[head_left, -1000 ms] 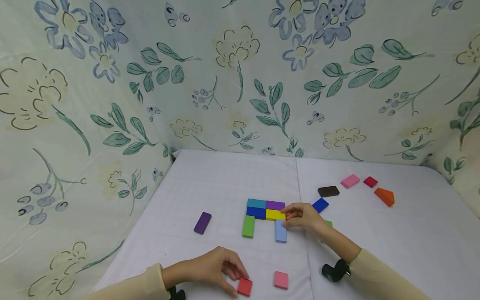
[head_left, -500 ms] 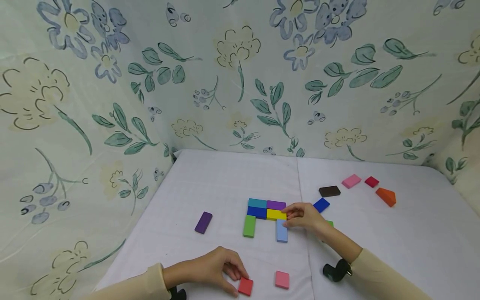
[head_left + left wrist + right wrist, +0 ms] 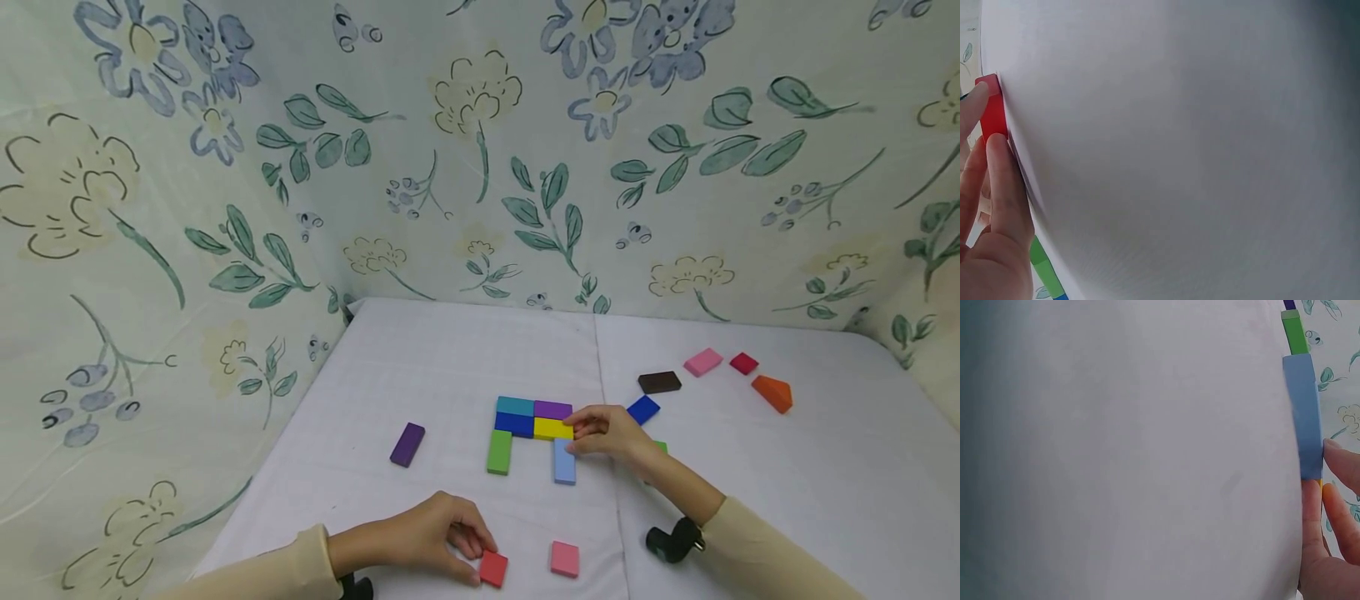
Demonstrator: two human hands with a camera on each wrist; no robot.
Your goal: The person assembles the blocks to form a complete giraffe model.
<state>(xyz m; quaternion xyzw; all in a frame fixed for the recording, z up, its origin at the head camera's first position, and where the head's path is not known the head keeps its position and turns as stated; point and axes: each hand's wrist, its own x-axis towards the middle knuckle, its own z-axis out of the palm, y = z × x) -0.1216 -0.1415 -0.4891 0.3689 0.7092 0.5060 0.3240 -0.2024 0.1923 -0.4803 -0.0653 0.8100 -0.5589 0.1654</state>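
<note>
In the head view my left hand (image 3: pixel 429 535) pinches a small red block (image 3: pixel 493 569) near the table's front edge. The left wrist view shows thumb and fingertip on this red block (image 3: pixel 995 111). My right hand (image 3: pixel 611 433) touches the right end of a yellow block (image 3: pixel 552 428) and the top of a light blue block (image 3: pixel 565 467), its fingers loosely bent. These belong to a flat arrangement with a teal block (image 3: pixel 515 406), a purple block (image 3: pixel 552 410), a dark blue block (image 3: pixel 514 425) and a green block (image 3: pixel 498 454).
A pink block (image 3: pixel 565 559) lies right of the red one, a dark purple block (image 3: pixel 407 444) at the left. Toward the right lie a dark brown block (image 3: pixel 659 382), a blue one (image 3: pixel 643 409), a pink one (image 3: pixel 703 362), a red one (image 3: pixel 744 362) and an orange piece (image 3: pixel 772 393).
The left hand and its red block have shifted very slightly away from the table's front edge. The right hand keeps its place at the yellow and light blue blocks.
</note>
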